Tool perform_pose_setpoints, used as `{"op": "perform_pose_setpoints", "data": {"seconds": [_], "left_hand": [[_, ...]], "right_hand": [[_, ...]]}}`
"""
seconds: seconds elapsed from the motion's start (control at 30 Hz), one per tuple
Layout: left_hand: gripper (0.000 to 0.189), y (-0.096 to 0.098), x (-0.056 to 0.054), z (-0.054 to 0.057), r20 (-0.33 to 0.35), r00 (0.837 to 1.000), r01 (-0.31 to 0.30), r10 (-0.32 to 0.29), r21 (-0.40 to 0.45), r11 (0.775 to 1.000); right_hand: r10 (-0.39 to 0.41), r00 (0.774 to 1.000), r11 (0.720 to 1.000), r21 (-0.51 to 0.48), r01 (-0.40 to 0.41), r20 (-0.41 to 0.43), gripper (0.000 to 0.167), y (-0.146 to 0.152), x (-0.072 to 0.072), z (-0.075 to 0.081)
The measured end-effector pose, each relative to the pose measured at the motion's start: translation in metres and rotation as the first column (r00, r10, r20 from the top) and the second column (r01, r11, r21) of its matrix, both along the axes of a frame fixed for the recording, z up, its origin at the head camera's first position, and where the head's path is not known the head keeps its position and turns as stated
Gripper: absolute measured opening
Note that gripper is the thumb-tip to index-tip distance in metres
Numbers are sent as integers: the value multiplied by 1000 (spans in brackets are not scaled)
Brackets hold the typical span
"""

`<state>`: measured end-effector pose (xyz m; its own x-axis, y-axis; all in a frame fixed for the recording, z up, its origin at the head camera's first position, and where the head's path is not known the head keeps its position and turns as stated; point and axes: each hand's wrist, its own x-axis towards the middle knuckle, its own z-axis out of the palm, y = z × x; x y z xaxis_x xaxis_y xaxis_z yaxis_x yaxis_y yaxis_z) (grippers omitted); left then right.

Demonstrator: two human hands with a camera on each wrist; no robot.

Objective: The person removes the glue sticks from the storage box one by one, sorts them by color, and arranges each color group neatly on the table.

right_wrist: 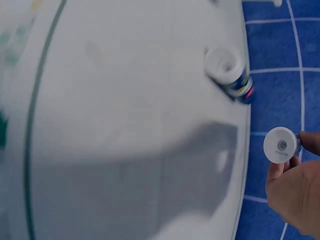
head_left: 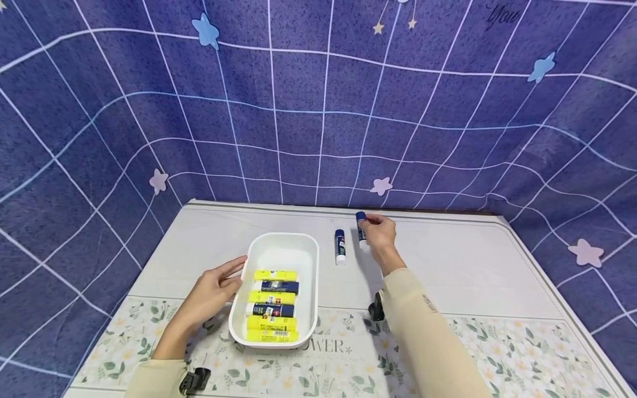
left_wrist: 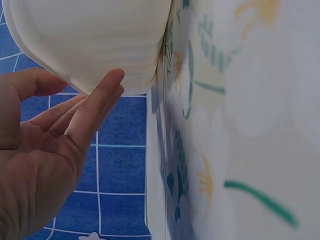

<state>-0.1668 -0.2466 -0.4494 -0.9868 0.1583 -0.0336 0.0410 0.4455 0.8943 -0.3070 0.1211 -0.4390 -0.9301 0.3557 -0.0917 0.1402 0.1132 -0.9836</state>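
My right hand pinches a dark blue glue stick with a white base, above the far part of the table. In the right wrist view the round white end of this glue stick faces the camera. Just left of it, a second blue glue stick lies on the table. Extended fingers of my left hand touch the outer left wall of a white plastic tub. Inside the tub, several yellow glue sticks and two blue ones lie in a row.
The table has a plain white far part and a flower-printed near part. A dark blue curtain with a white grid and stars hangs behind the table's far edge and around the sides.
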Motion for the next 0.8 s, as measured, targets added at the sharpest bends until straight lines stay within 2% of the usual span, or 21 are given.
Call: {"op": "perform_pose_setpoints", "data": {"seconds": [0.17,0.47,0.6,0.8], "left_hand": [[56,0,0,0,-1,1000,0,0,6,1000],[56,-1,0,0,5,1000,-4,4,-6,1000],[56,-1,0,0,9,1000,1,-1,1,1000],[56,-1,0,0,8,1000,2,-2,8,1000]], "right_hand": [[-33,998,997,73,29,53,33,11,3,-11],[-10,991,974,226,-21,134,36,19,8,-30],[-22,991,965,261,-12,130,35,19,9,-36],[-41,995,928,373,5,88,35,16,8,-39]]}}
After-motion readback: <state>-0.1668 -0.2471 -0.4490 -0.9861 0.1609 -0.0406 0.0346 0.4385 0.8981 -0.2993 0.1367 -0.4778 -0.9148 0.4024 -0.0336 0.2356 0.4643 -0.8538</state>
